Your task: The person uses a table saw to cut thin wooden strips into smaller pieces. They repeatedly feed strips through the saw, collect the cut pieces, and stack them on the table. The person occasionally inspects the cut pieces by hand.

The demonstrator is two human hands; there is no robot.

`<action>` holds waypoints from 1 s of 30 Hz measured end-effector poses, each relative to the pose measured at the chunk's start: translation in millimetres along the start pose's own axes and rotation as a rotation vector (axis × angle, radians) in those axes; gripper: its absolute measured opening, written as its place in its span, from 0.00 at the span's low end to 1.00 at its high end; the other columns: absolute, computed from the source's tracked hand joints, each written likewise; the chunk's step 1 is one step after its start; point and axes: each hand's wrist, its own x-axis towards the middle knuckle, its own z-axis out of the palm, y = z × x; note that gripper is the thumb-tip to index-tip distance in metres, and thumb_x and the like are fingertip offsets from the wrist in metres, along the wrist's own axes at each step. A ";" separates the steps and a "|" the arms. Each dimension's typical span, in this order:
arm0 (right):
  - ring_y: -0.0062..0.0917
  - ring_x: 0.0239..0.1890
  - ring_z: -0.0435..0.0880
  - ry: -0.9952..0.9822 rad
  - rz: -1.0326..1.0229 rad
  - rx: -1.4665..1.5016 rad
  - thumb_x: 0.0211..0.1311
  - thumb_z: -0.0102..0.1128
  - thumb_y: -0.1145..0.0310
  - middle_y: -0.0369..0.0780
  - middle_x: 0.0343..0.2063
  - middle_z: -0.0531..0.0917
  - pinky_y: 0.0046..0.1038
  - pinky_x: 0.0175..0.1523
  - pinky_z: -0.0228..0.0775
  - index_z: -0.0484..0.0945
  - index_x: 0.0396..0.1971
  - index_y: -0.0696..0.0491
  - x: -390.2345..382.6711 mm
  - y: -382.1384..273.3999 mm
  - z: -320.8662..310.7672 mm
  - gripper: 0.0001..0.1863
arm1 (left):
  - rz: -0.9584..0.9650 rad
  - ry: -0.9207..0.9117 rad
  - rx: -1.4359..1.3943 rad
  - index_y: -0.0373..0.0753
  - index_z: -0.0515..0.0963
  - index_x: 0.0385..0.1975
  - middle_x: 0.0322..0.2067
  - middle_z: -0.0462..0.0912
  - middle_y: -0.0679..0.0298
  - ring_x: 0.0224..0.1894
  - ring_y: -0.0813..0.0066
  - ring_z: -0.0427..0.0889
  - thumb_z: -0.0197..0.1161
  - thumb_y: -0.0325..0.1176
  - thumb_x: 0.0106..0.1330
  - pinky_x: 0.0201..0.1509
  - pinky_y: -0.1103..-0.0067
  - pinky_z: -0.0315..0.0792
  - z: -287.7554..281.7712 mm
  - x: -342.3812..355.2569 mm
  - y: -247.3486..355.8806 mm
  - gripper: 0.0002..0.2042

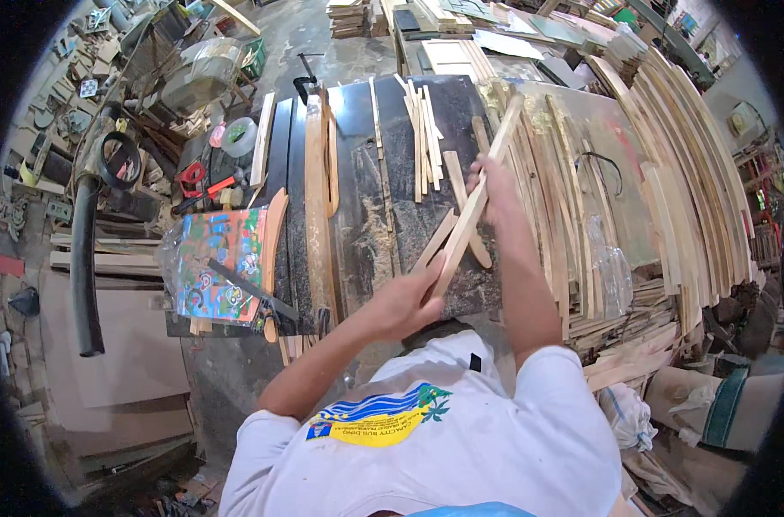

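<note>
A long pale wooden strip [465, 228] lies diagonally in front of me, over the dark worktable [366, 241]. My left hand [409, 302] grips it toward its lower end, and my right hand [491, 189] is wrapped round it higher up. Beside my left hand is a shorter piece of wood [435, 233]; whether my fingers touch it is hard to tell. Under the strip rest curved wooden pieces [476, 250]. Left of these are a bundle of thin slats [422, 138] and a long tan board [321, 233].
A colourful plastic-covered board [215, 258] with a dark tool on it lies at the left, near red-handled tools [191, 179] and a black clamp [304, 86]. Stacked long strips [685, 181] fill the right side. A black pipe [89, 267] hangs at far left, amid piled offcuts.
</note>
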 end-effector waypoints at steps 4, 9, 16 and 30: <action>0.21 0.18 0.74 0.010 -0.011 0.129 0.76 0.59 0.62 0.35 0.20 0.74 0.24 0.23 0.74 0.74 0.35 0.54 70.3 -23.9 -18.1 0.12 | -0.036 -0.044 0.019 0.40 0.51 0.80 0.40 0.81 0.43 0.43 0.41 0.83 0.62 0.32 0.68 0.49 0.60 0.78 3.6 -83.9 -8.3 0.41; 0.22 0.24 0.79 -0.103 -0.073 0.078 0.78 0.57 0.65 0.39 0.31 0.80 0.24 0.25 0.77 0.74 0.45 0.56 106.5 -46.9 -16.3 0.09 | -0.086 0.090 -0.046 0.44 0.52 0.81 0.44 0.82 0.46 0.44 0.44 0.84 0.65 0.32 0.67 0.50 0.60 0.78 40.9 -171.0 -34.3 0.43; 0.28 0.35 0.84 -0.229 -0.124 0.214 0.81 0.53 0.61 0.43 0.38 0.83 0.29 0.39 0.85 0.73 0.46 0.57 47.8 -15.9 53.7 0.13 | -0.255 0.521 0.219 0.38 0.67 0.70 0.43 0.79 0.48 0.43 0.42 0.82 0.69 0.32 0.60 0.47 0.56 0.77 107.2 -207.4 -47.9 0.35; 0.34 0.42 0.86 -0.402 -0.022 -0.113 0.82 0.49 0.63 0.48 0.45 0.84 0.34 0.51 0.83 0.75 0.54 0.65 -74.6 112.4 89.5 0.18 | -0.197 0.681 -0.245 0.35 0.65 0.71 0.45 0.83 0.46 0.49 0.46 0.85 0.66 0.33 0.67 0.55 0.61 0.77 128.3 -217.5 -45.1 0.32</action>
